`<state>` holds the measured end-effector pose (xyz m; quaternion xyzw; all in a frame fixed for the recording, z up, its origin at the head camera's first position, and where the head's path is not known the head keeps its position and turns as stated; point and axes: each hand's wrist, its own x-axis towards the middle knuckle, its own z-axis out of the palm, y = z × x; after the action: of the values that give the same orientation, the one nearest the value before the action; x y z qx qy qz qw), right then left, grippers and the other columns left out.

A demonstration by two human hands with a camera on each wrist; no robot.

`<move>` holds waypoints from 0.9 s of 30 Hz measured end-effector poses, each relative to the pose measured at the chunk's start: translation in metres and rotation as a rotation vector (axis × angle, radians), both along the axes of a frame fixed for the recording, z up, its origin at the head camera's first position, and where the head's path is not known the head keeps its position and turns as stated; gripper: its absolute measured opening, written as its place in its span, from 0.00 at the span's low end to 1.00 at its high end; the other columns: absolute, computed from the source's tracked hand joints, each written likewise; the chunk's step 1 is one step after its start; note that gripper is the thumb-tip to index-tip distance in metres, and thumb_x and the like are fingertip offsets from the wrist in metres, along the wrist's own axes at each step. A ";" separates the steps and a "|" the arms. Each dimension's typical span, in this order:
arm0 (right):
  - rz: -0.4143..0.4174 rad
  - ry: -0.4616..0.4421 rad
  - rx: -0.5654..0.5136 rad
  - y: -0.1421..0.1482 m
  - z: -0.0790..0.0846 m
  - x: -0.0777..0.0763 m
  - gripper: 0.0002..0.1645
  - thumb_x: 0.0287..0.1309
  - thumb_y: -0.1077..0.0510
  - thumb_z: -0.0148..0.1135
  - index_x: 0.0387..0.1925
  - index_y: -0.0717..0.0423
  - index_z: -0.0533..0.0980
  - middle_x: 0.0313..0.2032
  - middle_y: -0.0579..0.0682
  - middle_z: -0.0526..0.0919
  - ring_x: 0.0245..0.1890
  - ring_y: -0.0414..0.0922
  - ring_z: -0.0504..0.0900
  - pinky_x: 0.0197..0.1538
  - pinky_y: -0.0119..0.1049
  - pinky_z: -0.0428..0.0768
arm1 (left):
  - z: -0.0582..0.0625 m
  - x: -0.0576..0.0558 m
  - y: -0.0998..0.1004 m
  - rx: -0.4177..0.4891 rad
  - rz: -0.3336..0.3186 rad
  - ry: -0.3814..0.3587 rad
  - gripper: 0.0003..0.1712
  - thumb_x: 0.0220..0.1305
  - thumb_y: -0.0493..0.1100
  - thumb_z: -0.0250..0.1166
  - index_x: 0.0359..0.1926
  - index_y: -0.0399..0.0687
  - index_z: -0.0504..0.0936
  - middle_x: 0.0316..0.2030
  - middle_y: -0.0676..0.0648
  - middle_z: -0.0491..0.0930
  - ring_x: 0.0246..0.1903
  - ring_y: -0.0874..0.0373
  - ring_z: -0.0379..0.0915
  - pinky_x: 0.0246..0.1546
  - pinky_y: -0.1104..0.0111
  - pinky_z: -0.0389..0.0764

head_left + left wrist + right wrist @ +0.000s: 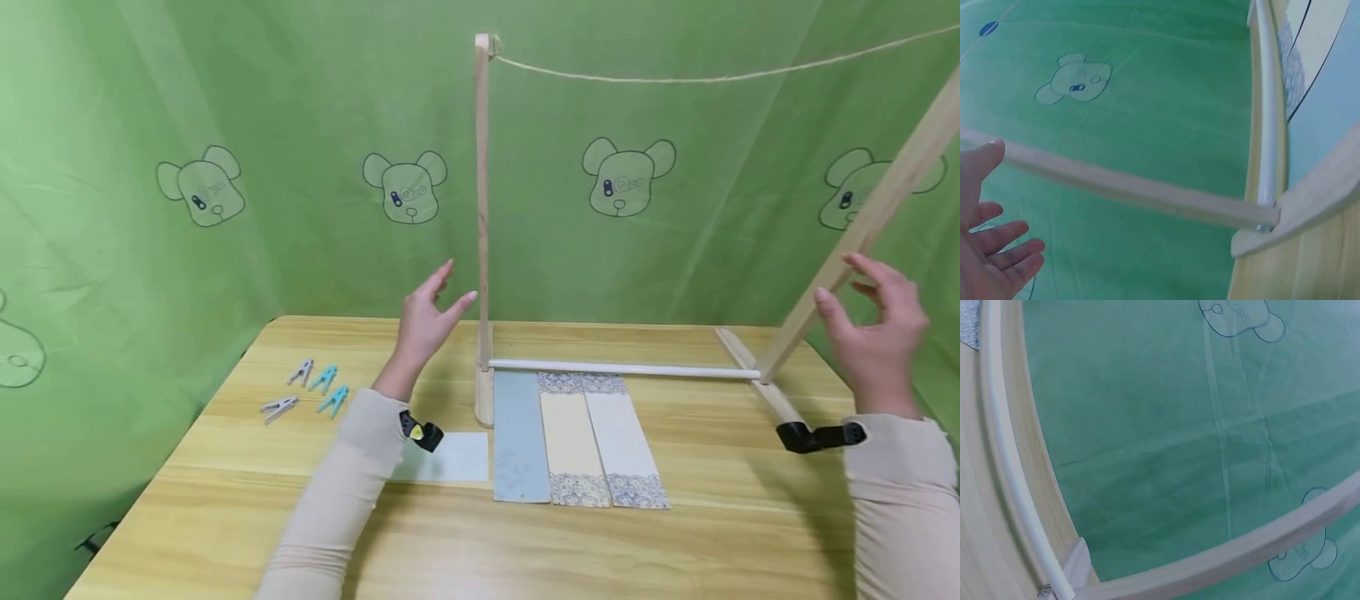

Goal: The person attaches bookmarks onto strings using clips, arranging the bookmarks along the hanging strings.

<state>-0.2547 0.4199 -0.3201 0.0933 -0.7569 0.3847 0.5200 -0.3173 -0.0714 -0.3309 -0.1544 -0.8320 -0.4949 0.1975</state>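
Note:
A wooden stand has a left post [482, 208], a slanted right post [885, 200] and a white rod [622, 368] joining their bases. A thin string [660, 81] sags between the posts. My left hand [429, 321] is just left of the left post, thumb and fingers spread apart; in the left wrist view its thumb [991, 156] overlaps that post. Beside the right post, my right hand [881, 329] has thumb and fingers parted, fingertips right at the wood. It is out of sight in the right wrist view.
A blue strip [519, 442], a cream strip [576, 433] and a white strip [621, 437] lie side by side below the rod. A pale card [461, 458] is partly hidden by my left forearm. Several grey and blue clothespins [325, 379] lie on the table's left side.

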 end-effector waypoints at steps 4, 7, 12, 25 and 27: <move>-0.111 0.081 -0.151 0.003 -0.003 -0.001 0.24 0.51 0.68 0.65 0.53 0.59 0.76 0.50 0.37 0.75 0.53 0.39 0.72 0.56 0.24 0.73 | -0.005 -0.001 0.014 0.049 0.025 -0.005 0.39 0.57 0.52 0.68 0.66 0.44 0.66 0.61 0.43 0.71 0.55 0.47 0.74 0.55 0.62 0.77; -0.218 0.022 -0.267 0.000 -0.003 0.000 0.27 0.55 0.65 0.63 0.58 0.52 0.72 0.53 0.38 0.71 0.55 0.37 0.68 0.57 0.24 0.71 | -0.011 -0.002 0.023 0.096 0.046 -0.001 0.38 0.56 0.52 0.69 0.64 0.41 0.68 0.59 0.42 0.74 0.52 0.47 0.76 0.52 0.63 0.79; -0.154 -0.135 -0.597 0.006 -0.006 -0.001 0.36 0.52 0.62 0.68 0.61 0.46 0.66 0.58 0.42 0.68 0.56 0.34 0.64 0.57 0.20 0.66 | -0.021 -0.004 0.036 0.173 0.069 -0.003 0.35 0.55 0.49 0.70 0.60 0.38 0.72 0.55 0.40 0.77 0.49 0.47 0.79 0.47 0.66 0.81; 0.175 -0.298 -0.865 0.018 -0.037 -0.015 0.30 0.43 0.70 0.72 0.52 0.59 0.77 0.35 0.41 0.83 0.39 0.35 0.81 0.39 0.15 0.78 | -0.039 -0.004 0.056 0.374 0.118 -0.008 0.24 0.53 0.39 0.72 0.52 0.38 0.79 0.47 0.40 0.82 0.41 0.48 0.82 0.39 0.73 0.83; 0.165 -0.282 -0.875 0.016 -0.038 -0.016 0.26 0.42 0.70 0.72 0.48 0.59 0.80 0.31 0.42 0.84 0.34 0.35 0.81 0.36 0.15 0.78 | -0.040 -0.004 0.058 0.399 0.132 0.002 0.22 0.52 0.37 0.71 0.50 0.38 0.80 0.46 0.40 0.82 0.40 0.48 0.83 0.37 0.74 0.83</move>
<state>-0.2705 0.4356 -0.3581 -0.1283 -0.5769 0.7167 0.3702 -0.3216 -0.0131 -0.3712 -0.0580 -0.7256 -0.6356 0.2571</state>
